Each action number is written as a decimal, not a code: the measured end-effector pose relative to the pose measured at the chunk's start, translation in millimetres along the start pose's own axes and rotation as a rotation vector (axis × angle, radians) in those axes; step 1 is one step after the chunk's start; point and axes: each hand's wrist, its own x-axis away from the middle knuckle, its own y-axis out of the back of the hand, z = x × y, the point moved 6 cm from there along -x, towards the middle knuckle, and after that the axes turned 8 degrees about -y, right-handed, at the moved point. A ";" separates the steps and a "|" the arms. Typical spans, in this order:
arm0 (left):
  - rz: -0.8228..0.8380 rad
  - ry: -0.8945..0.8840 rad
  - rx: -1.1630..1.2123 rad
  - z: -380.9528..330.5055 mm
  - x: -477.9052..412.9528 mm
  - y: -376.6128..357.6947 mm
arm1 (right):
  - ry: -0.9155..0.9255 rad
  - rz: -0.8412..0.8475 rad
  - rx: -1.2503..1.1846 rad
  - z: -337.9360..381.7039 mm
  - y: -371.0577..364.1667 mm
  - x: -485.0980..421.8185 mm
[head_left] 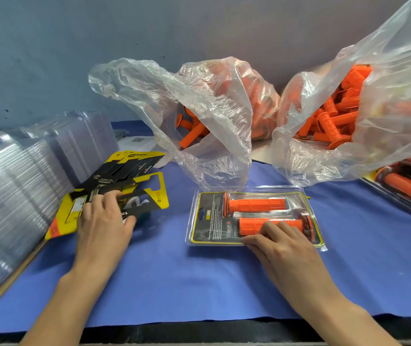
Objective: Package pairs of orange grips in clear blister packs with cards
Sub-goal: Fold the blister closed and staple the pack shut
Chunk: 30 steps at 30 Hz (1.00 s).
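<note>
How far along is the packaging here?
Done: finished packs lie at the right edge. In hand: the centre pack holds two grips and a card; the right hand rests on it, the left hand touches the loose cards. Left: both bags hold more grips, and empty blisters are stacked at the left.

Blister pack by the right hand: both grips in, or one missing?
Both in: two orange grips lie in the blister pack over its card; the right hand touches the nearer one.
</note>
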 end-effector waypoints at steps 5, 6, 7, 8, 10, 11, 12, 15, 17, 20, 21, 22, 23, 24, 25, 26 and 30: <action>-0.088 0.103 0.039 27.8 -8.4 18.1 | 0.007 -0.011 -0.007 0.0 0.0 0.9; -0.069 0.099 0.136 29.0 -11.2 14.3 | 0.008 -0.010 -0.009 -0.2 0.1 1.2; -0.070 0.082 0.283 26.3 -13.6 11.1 | 0.008 -0.009 -0.007 -0.2 0.2 1.4; -0.095 0.049 0.403 21.3 -15.4 9.3 | 0.007 -0.010 -0.005 -0.3 0.1 1.4; -0.209 -0.096 0.407 7.5 -16.5 11.3 | 0.004 -0.007 -0.008 -0.4 -0.6 1.5; -0.260 -0.188 0.327 0.4 -16.3 11.5 | 0.005 -0.003 -0.011 -0.3 -1.2 1.7; -0.289 -0.269 0.224 -5.1 -15.7 9.2 | 0.009 -0.002 -0.011 -0.3 -1.8 1.7; -0.252 -0.308 -0.092 -11.2 -17.6 -2.1 | 0.012 -0.005 -0.009 -2.2 -3.5 1.7; -0.213 -0.241 -0.163 -8.3 -18.0 -7.1 | 0.018 -0.006 -0.002 -3.1 -4.5 1.9; -0.196 -0.236 -0.210 -6.2 -16.1 -8.9 | 0.022 -0.014 0.001 -3.9 -4.7 1.9; -0.184 -0.214 -0.201 -2.9 -15.9 -8.2 | 0.021 -0.015 -0.004 -3.9 -4.6 1.7; -0.171 -0.187 -0.183 1.6 -16.7 -8.1 | 0.019 -0.015 -0.006 -3.7 -4.2 1.5; -0.160 -0.162 -0.167 6.2 -17.8 -7.9 | 0.018 -0.014 -0.006 -3.2 -3.9 1.6; -0.157 -0.142 -0.154 10.1 -19.9 -7.7 | 0.019 -0.013 -0.005 -2.7 -3.7 1.6; -0.166 -0.128 -0.136 12.7 -23.2 -6.4 | 0.019 -0.010 -0.004 -2.2 -3.5 1.8; -0.190 -0.122 -0.106 13.2 -27.9 -4.2 | 0.019 -0.007 -0.005 -2.1 -3.1 1.8; -0.237 -0.106 0.013 0.5 -53.4 3.7 | 0.016 0.000 -0.009 -1.9 -2.6 2.3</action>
